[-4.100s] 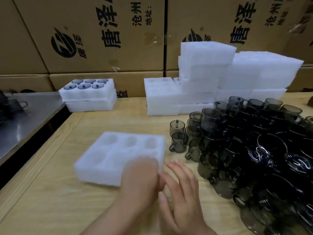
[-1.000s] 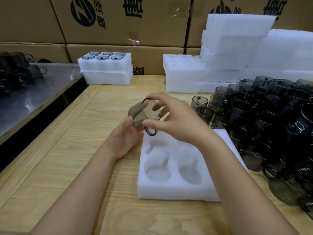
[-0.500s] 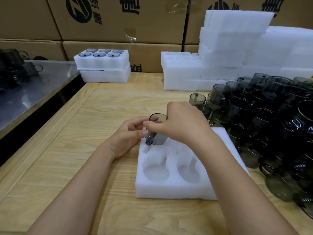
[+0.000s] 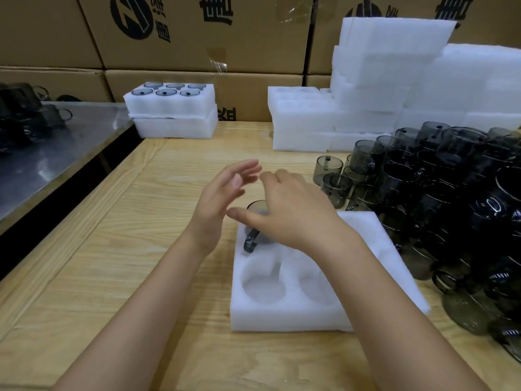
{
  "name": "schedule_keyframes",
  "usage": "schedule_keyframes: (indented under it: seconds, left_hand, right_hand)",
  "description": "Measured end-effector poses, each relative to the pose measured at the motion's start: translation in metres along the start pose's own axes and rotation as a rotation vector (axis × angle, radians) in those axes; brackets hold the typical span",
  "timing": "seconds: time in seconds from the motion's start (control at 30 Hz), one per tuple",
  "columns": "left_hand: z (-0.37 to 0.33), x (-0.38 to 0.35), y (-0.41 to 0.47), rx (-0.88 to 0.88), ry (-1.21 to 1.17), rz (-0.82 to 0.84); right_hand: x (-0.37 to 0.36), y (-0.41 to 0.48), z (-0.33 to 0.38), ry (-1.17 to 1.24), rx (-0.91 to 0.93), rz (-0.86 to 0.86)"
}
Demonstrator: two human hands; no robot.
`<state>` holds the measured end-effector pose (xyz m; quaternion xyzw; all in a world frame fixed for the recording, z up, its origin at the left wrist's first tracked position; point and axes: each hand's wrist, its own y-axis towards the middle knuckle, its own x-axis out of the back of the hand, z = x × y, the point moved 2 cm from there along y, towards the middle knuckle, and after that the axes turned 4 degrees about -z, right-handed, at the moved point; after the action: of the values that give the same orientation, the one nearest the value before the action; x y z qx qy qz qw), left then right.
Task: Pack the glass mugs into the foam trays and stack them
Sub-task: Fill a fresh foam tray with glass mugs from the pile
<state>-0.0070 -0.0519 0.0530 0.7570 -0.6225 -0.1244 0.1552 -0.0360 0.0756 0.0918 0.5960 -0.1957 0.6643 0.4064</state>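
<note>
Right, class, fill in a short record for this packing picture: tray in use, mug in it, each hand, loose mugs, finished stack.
Tray in use: foam tray on the wooden table, before the person
Mug in it: one glass mug in the far-left pocket, partly hidden; two near pockets empty
Left: left hand open, fingers straight, holding nothing
Right: right hand spread over the mug, fingers relaxed
Loose mugs: loose mugs heaped right of the tray
Finished stack: two stacked trays far left, six mugs in the top one
</note>
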Motion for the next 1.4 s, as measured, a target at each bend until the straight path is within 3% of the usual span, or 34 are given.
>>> schedule_keyframes:
  seconds: [0.07, 0.13, 0.3, 0.4, 0.57, 0.7, 0.83, 0.93, 0.97, 1.03, 1.13, 1.23, 1.33, 1.4]
  left_hand:
    - [-0.012, -0.006, 0.000, -0.108, 0.103, 0.094]
    - [-0.011, -0.009, -0.001, -0.100, 0.263, 0.195]
    - [0.015, -0.007, -0.008, 0.051, 0.464, 0.317]
    - [0.026, -0.002, -0.013, 0.061, 0.481, 0.336]
    - [0.037, 0.001, -0.015, 0.019, 0.449, 0.292]
    - [0.039, -0.006, -0.020, -0.022, 0.315, 0.148]
    - [0.040, -0.004, -0.018, 0.135, 0.026, 0.075]
    - [0.041, 0.000, -0.017, 0.177, -0.032, 0.079]
    - [0.041, 0.000, -0.017, 0.192, -0.031, 0.084]
    - [0.042, 0.000, -0.016, 0.215, -0.013, 0.074]
    - [0.043, -0.001, -0.015, 0.247, 0.002, 0.008]
    - [0.043, 0.001, -0.014, 0.241, 0.026, -0.093]
    - [0.043, 0.011, -0.011, 0.253, -0.011, -0.220]
    - [0.042, 0.015, -0.010, 0.275, -0.035, -0.220]
  right_hand:
    - [-0.008, 0.000, 0.006, 0.110, 0.141, 0.062]
    - [-0.018, -0.001, 0.006, 0.159, 0.212, 0.147]
    - [-0.036, -0.003, 0.002, 0.099, 0.164, 0.305]
    - [-0.043, -0.004, 0.005, 0.012, 0.141, 0.308]
    - [-0.045, -0.004, 0.008, -0.047, 0.145, 0.277]
    - [-0.044, -0.008, 0.007, 0.009, 0.150, 0.184]
    - [-0.036, -0.004, 0.003, 0.304, 0.118, 0.144]
    - [-0.016, 0.009, -0.022, 0.600, -0.078, 0.047]
    - [-0.006, 0.013, -0.036, 0.554, -0.149, -0.060]
    - [0.009, 0.022, -0.068, 0.219, -0.251, -0.226]
    - [0.010, 0.030, -0.098, -0.224, -0.363, -0.069]
    - [0.003, 0.029, -0.104, -0.315, -0.419, 0.075]
    - [-0.002, 0.032, -0.106, -0.266, -0.424, 0.061]
    - [-0.004, 0.033, -0.106, -0.255, -0.406, 0.034]
